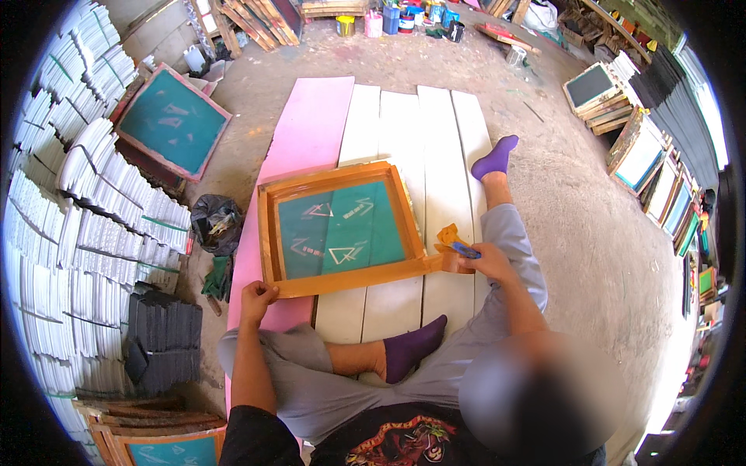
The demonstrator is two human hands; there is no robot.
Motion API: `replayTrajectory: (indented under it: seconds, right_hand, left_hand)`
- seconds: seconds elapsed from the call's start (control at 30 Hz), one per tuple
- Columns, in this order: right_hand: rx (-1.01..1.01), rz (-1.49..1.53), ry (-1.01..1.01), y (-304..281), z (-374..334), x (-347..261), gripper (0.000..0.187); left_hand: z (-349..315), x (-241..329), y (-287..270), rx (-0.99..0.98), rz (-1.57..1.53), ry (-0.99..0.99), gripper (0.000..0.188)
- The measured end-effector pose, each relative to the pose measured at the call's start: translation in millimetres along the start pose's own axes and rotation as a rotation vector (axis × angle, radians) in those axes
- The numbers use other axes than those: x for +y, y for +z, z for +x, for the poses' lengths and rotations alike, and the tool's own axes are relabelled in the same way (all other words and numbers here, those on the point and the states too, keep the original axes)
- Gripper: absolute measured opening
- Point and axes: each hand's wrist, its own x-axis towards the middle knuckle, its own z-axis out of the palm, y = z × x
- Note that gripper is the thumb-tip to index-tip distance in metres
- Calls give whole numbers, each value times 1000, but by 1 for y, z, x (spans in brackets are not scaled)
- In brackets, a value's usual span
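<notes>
There are two hands (259, 301) (491, 262), two socks (416, 348) (495, 158), four white boards (399, 124) and, atop them, one frame (330, 177) (with four designs (344, 255)).

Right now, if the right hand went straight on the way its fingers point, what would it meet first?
Beyond the blue item and brown tape at its grip, the right hand would probably meet the frame's near right corner, though depth is unclear.
</notes>
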Motion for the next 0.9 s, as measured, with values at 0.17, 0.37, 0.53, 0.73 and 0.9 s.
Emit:
replayTrajectory:
  seconds: [0.17,0.37,0.53,0.73,0.9]
  right_hand:
    - [14,280,-67,-33,15,22,37]
    - [470,81,-300,-31,78,-3,38]
    - [554,-65,-115,15,153,20,42]
    - [547,-197,-19,57,142,13,83]
    - [498,-26,-312,61,98,-42,79]
  left_hand:
    - [1,8,-1,-17,-11,-24,18]
    - [7,-5,-9,34,-60,-66,19]
    - [-8,30,-5,74,-110,55,17]
    - [-28,83,-8,125,-240,241,16]
    - [-29,174,21,-124,-200,416,16]
